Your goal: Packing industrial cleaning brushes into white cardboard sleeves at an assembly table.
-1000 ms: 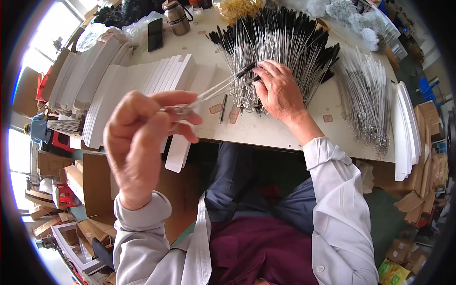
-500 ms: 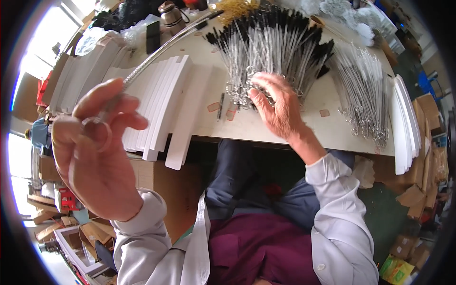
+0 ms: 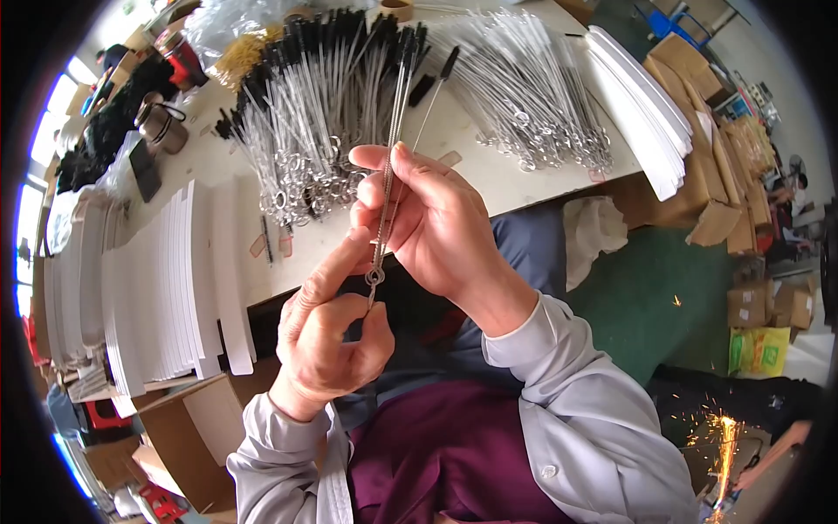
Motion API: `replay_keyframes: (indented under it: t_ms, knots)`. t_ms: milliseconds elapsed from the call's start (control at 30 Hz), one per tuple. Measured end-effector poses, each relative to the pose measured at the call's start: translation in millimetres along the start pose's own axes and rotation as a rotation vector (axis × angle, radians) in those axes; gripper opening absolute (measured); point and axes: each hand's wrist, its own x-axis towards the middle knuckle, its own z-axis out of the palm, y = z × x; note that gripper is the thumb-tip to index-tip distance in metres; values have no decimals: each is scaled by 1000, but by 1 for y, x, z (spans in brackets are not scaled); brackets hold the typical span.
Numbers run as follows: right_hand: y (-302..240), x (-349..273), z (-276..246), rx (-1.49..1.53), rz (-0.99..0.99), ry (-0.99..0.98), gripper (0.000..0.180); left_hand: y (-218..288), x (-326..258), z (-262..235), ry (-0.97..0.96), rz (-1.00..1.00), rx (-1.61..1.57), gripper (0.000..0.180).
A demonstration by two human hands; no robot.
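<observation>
Both my hands meet in front of my chest on a few thin wire brushes (image 3: 397,113) with twisted metal shafts, looped ends and black bristle tips. My right hand (image 3: 445,231) pinches the shafts between thumb and fingers. One brush leans apart from the others, its black tip to the right. Just below, my left hand (image 3: 327,341) is closed at the ring-shaped ends, its fingertips against the loops. A big heap of similar brushes (image 3: 305,131), black tips pointing away, lies on the table (image 3: 463,179) beyond my hands.
Another pile of looped wires in clear sleeves (image 3: 532,96) lies right of the heap. White cardboard strips (image 3: 170,279) stand at left, more (image 3: 637,105) at right. A metal flask (image 3: 161,127) and dark phone (image 3: 144,170) sit far left. Sparks (image 3: 724,445) fly near another person's arm at lower right.
My right hand has left the heap and come up to the held brushes. My left hand has moved right and down to meet it. The view has swung to the right.
</observation>
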Motion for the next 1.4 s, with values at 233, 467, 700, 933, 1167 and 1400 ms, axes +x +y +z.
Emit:
replay_keyframes:
  t_ms: [233,467,700,933,1167,1400]
  knots:
    - [-26,-6,-34,-153,-175,337,33,-8,-16,58,-88,-38,-10,24]
    - [-78,-25,-105,-690,-522,586,34,-29,0,103,-313,-279,-191,9]
    - [-107,-37,-171,-1548,-362,912,33,-67,39,175,-415,-545,-161,16]
    - [-97,-33,-172,-1506,-438,944,33,-79,76,222,-497,-1069,-526,37]
    - [-95,-36,-167,-1363,-359,933,34,-78,81,243,-404,-1274,-824,38]
    - [-90,-40,-172,-1170,-420,867,37,-80,85,249,-308,-1397,-931,31]
